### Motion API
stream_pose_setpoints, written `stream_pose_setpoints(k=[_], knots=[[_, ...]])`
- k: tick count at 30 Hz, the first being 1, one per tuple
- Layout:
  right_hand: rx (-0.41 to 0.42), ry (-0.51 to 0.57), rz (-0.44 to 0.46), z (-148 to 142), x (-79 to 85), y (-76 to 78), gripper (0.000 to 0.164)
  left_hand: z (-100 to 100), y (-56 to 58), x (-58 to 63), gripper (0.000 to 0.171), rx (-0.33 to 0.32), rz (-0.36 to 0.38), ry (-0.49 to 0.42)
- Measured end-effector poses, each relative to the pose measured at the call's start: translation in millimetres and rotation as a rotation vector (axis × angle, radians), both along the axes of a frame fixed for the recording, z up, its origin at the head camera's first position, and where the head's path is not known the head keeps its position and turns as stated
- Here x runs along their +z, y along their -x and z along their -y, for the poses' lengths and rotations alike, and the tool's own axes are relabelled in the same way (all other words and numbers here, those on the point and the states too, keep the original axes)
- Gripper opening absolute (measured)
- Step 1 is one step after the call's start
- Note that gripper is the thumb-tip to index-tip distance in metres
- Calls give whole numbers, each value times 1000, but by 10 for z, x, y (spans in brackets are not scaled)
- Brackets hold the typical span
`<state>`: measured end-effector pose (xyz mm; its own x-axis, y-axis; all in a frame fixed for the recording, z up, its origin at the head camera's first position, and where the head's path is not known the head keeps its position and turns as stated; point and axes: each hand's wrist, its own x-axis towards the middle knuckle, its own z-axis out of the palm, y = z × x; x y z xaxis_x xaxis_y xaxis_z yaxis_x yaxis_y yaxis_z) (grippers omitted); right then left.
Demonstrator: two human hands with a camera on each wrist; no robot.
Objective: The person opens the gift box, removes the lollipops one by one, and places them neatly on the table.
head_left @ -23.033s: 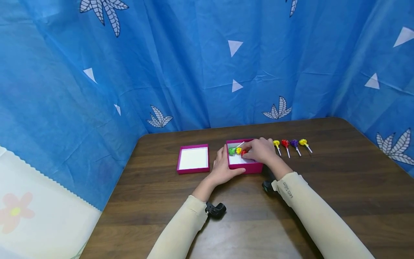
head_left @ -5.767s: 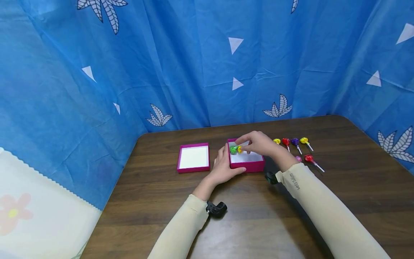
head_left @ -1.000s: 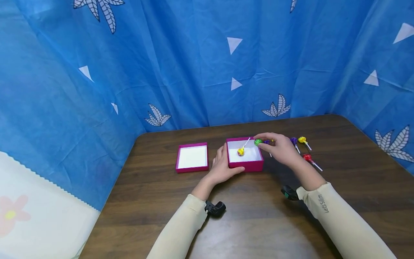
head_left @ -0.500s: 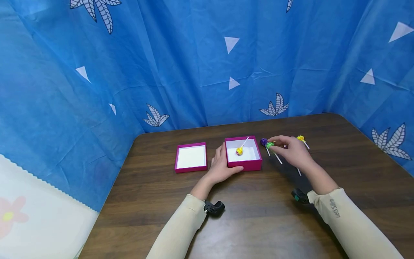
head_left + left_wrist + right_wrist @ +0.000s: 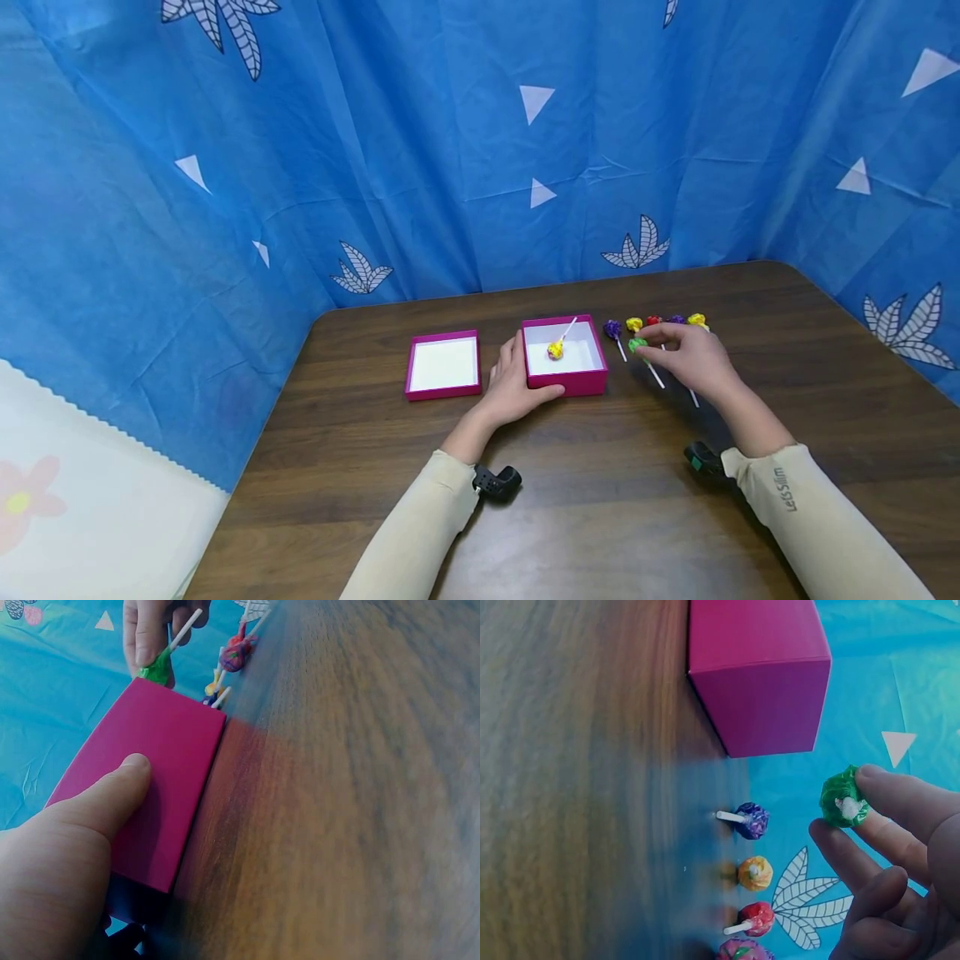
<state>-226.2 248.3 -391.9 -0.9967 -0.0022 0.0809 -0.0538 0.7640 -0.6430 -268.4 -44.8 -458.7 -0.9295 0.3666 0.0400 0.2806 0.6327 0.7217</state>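
Observation:
My left hand (image 5: 512, 390) holds the magenta box (image 5: 573, 383) at its near left corner, thumb along the front wall, fingers on the left side. Inside the white-lined box lies one yellow lollipop (image 5: 556, 350), its stick against the back wall. To the right, my right hand (image 5: 693, 360) pinches a green lollipop (image 5: 843, 799) by its wrapped head between thumb and fingers, stick pointing down toward me. Behind it runs a row of lollipops: purple (image 5: 612, 329), yellow (image 5: 633, 324), red (image 5: 653, 320), another purple (image 5: 677, 319) and another yellow (image 5: 697, 319).
The box's shallow lid (image 5: 444, 395) lies left of the box, white inside up. A lollipop stick (image 5: 693, 398) shows below my right hand, which hides more lollipops. A pink-and-green one (image 5: 744, 950) appears in the right wrist view. Blue curtains (image 5: 450, 167) hang behind the table.
Green and red lollipops have left the box since 23 seconds ago; a purple one now lies at the row's left end. In the last second my right hand carried the green one rightward off the box.

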Motion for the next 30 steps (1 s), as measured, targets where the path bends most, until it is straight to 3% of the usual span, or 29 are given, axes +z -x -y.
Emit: stream_pose_setpoints(k=[12,30], knots=[[-21,-192,58,-78,-95,15,48,-3,-11,10,121,-3,3,-10],[-39,-272,97,-130,-203,45,42,5,-24,9,121,1,7,-6]])
